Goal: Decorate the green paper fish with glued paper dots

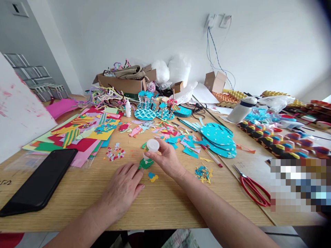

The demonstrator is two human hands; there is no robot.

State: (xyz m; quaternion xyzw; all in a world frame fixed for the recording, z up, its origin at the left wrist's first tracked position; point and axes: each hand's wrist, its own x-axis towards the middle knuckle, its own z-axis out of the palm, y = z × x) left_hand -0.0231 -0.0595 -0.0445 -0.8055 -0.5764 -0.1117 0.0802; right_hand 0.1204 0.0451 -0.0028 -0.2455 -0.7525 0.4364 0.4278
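Note:
My right hand [168, 158] is closed round a small white glue bottle [153, 145], tipped with its round base up and towards me. Beneath it lies a green paper cutout [146, 163] with a white line on its surface. My left hand [124, 184] rests on the wood with its fingers stretched out, the tips at the cutout's left end. Just below the cutout are small blue and yellow paper bits [153, 177]. A heap of pink and red paper scraps [115, 152] lies to the left, and blue and yellow snippets [203, 174] to the right.
Red-handled scissors [254, 191] and a thin stick [232, 171] lie on the right. At left are a black phone [38, 181] and coloured paper sheets [85, 146]. Blue discs [218, 136], another white bottle [128, 108] and a cardboard box [121, 83] stand farther back.

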